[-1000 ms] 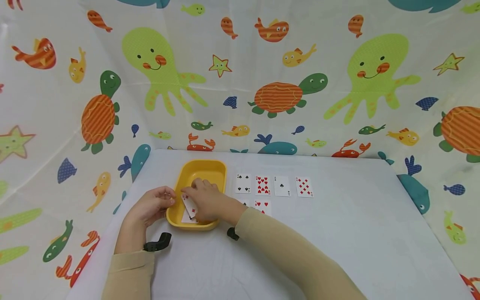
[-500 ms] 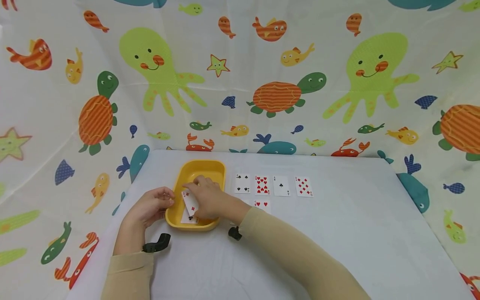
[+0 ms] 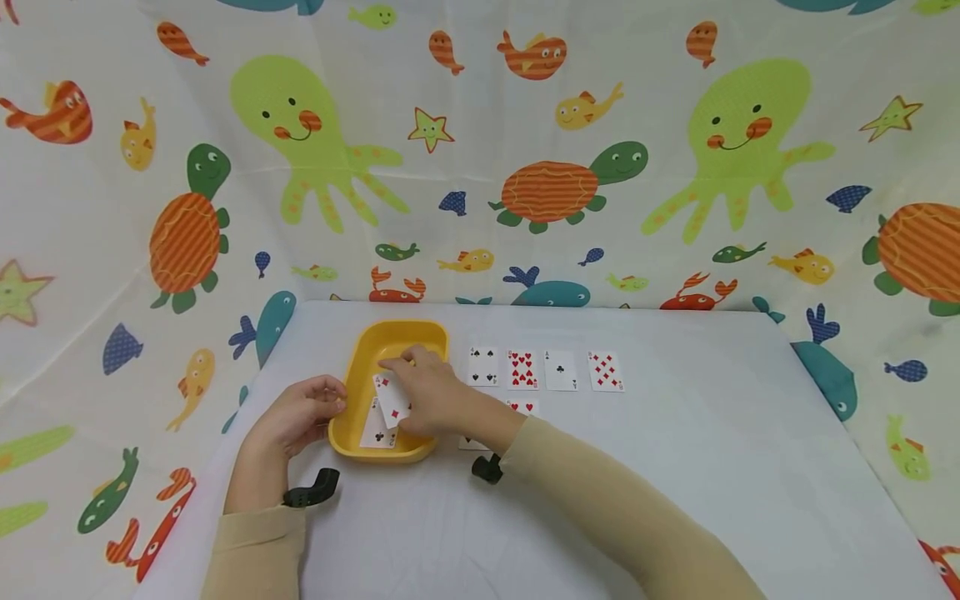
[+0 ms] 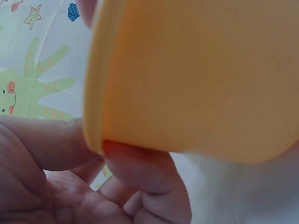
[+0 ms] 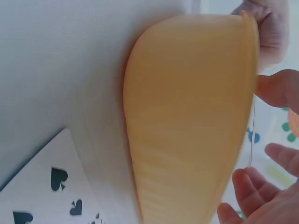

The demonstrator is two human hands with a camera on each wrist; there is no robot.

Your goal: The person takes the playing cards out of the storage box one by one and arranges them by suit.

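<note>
My left hand [image 3: 303, 408] pinches the left rim of a yellow plastic tub [image 3: 411, 454] between thumb and finger, seen close in the left wrist view. Over the tub, my right hand [image 3: 435, 393] holds a playing card of diamonds [image 3: 392, 402] by its edges, between thumb and fingertips. The right wrist view shows that card edge-on, as a thin line above the rim. Below it, a card of clubs [image 3: 377, 436] lies inside the tub, partly covered. The right hand hides part of the tub's floor.
Right of the tub lie a spades card [image 3: 482, 367], a hearts card [image 3: 522, 370], an ace of clubs [image 3: 561, 371] and a diamonds card [image 3: 606, 372] in a row. In front, another hearts card [image 3: 523, 407] and a spades card [image 5: 56, 186] are partly hidden by the right arm.
My right hand has lifted the diamonds card and shifted slightly right, uncovering more of the clubs card. My left hand keeps its place on the rim.
</note>
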